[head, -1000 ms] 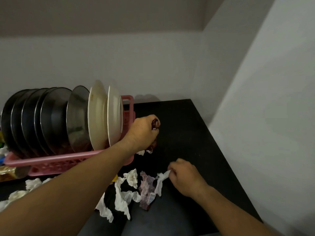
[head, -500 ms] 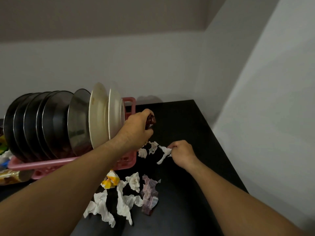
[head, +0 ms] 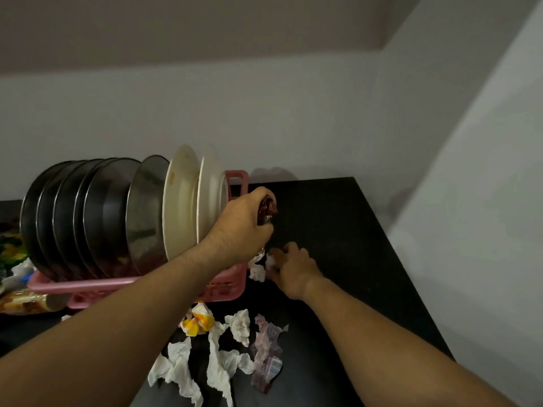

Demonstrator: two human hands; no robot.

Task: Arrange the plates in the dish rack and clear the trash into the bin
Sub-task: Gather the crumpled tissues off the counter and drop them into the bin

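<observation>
Since half a second ago the right hand has been sliding left, and it is now sitting just beneath the left hand, where before the two were apart. Its fingers are curling round the tissue scraps lying at the right near corner of the pink dish rack, with a white bit showing between them. The left hand is staying almost where it was, raised beside the rack's right end, its fingers closing tightly round a crumpled dark red wrapper.

The black plates and white plates are standing on edge in the rack. Nearer, loose tissues, one stained yellow, and a pinkish wrapper are lying on the black tabletop.

To the right and far side of the hands the tabletop is lying bare up to its far edge and its slanting right edge, where the wall is rising close by. On the left the rack is hemming the hands in.
</observation>
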